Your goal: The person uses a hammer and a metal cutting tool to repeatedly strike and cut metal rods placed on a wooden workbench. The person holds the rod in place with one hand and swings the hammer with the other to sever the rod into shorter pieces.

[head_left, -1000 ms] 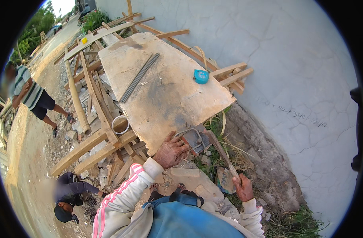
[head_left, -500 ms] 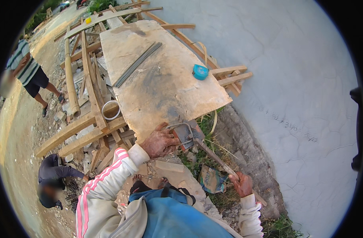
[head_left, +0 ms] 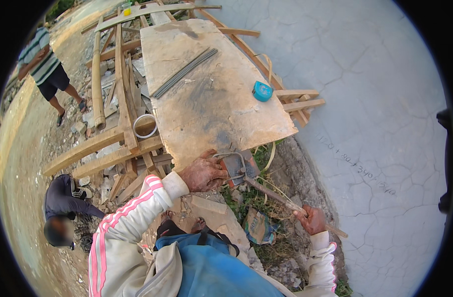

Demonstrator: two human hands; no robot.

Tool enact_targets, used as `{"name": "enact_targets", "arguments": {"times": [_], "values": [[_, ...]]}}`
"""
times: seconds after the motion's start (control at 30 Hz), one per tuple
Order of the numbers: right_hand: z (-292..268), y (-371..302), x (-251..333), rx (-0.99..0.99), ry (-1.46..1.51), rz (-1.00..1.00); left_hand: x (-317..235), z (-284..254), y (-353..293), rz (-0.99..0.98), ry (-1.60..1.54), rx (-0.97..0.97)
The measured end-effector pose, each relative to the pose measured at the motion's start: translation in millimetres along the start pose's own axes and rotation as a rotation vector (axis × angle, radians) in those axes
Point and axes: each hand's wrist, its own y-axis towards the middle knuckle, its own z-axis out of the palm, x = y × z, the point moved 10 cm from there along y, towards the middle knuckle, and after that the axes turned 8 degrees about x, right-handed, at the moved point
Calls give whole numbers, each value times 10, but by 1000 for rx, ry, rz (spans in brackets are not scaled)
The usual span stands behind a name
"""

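At the near edge of a worn wooden board, my left hand is closed on one side of a thin bent metal rod. The rod lies over a dark metal plate fixed at the board's corner. My right hand grips the far end of a long rusty lever bar, whose other end meets the rod at the plate. On the board lie a bundle of straight thin metal rods and a teal tape measure.
Left of the board are timber beams, a bamboo pole and a white ring. A cracked grey wall stands right. A crumpled bag lies below the bar. One person stands left; another crouches nearer.
My right hand has swung the bar slightly away from me, and more of its end shows past my hand. My left hand keeps its place by the plate. The whole view has shifted a little.
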Motion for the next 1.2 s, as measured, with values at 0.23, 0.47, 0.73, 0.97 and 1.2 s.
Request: {"name": "enact_targets", "arguments": {"times": [0.23, 0.47, 0.73, 0.97, 1.2], "values": [[-137, 124, 35, -18, -58, -72, 14, 18, -13, -10, -14, 25], [-172, 164, 28, -14, -68, -90, 16, 23, -9, -10, 14, 3], [-68, 133, -9, -20, -67, -65, 1, 7, -19, -7, 6, -9], [-73, 80, -21, -69, -36, -56, 5, 61, -17, 4, 39, 19], [-101, 33, -13, -56, -78, 36, 15, 108, -20, 1, 79, 18]]}}
